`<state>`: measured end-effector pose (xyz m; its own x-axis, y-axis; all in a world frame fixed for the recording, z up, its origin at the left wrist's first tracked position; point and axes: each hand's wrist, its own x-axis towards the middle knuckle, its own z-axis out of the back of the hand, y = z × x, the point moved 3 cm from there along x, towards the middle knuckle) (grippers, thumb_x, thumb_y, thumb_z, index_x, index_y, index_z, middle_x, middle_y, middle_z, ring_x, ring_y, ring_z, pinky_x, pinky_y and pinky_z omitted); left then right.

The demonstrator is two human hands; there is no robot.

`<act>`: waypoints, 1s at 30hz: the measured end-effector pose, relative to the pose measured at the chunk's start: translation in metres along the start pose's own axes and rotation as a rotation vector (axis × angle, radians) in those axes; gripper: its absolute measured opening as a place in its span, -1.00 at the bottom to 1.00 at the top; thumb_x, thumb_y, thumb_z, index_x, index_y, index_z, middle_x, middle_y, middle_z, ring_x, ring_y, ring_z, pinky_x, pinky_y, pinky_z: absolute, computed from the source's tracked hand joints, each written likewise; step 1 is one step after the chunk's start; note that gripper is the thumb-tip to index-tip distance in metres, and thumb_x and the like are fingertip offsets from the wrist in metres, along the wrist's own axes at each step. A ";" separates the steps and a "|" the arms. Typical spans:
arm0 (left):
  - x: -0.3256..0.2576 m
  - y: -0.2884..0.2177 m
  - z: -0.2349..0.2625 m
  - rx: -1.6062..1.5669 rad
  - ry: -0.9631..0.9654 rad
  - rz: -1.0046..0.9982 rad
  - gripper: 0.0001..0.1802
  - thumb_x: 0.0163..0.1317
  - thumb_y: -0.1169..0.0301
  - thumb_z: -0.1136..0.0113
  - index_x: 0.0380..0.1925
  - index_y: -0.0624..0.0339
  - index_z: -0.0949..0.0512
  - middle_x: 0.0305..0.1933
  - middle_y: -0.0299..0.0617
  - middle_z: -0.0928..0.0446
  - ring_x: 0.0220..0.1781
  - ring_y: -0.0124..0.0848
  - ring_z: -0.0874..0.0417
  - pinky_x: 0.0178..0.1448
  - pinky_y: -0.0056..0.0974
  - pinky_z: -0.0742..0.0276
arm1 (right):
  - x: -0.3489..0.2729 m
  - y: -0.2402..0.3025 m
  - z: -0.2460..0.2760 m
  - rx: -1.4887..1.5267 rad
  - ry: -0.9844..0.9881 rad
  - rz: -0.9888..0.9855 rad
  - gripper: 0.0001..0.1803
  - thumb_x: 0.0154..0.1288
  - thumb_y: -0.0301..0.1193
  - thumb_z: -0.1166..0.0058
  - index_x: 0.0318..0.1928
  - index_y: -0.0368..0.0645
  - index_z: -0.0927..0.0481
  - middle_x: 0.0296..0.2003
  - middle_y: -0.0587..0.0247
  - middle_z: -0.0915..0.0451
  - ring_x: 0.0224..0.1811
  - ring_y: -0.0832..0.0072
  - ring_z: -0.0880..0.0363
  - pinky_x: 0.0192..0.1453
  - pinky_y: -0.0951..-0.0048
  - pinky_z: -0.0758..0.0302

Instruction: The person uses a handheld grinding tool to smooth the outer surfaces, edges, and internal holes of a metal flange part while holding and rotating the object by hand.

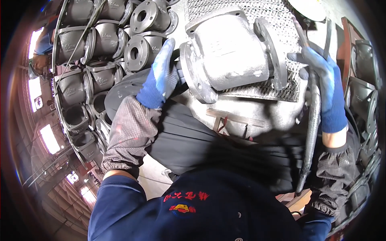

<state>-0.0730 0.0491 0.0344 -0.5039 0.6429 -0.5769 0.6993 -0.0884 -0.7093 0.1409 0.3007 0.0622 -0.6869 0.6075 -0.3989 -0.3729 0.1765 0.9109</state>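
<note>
A large grey cast-metal valve body [231,50] with a square top flange and round side flanges lies on a ridged metal grate in front of me. My left hand [163,76], in a blue and white glove, is beside its left flange with the fingers stretched upward; part of the thumb side is hidden near the flange. To the right of the casting, my right hand [323,78] is also gloved, its fingers spread and apart. A long dark bar [311,128] runs upright along the palm side of this hand, and no fingers are visibly wrapped round it.
Stacked grey flanged castings [106,38] fill the left side, close to my knee. More castings [364,96] stand at the right edge beside a rusty frame [345,52]. The slotted grate [277,90] supports the casting. A wooden piece [235,117] lies between my legs.
</note>
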 end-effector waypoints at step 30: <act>0.018 0.025 -0.012 -0.189 -0.105 -0.467 -0.60 0.37 0.11 0.10 0.07 0.06 -0.41 0.07 -0.19 -0.46 0.14 -0.32 -0.46 0.25 -0.18 -0.36 | 0.049 -0.032 -0.065 -0.020 -0.210 0.189 -0.57 0.33 -0.24 -0.04 0.03 -0.36 -0.51 -0.27 0.12 -0.64 -0.26 0.52 -0.55 -0.11 0.51 -0.47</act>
<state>-0.0583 0.0679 0.0107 -0.8255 0.5007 -0.2604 0.4622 0.3350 -0.8211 0.0786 0.2747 0.0069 -0.6016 0.7758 -0.1901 -0.2647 0.0309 0.9638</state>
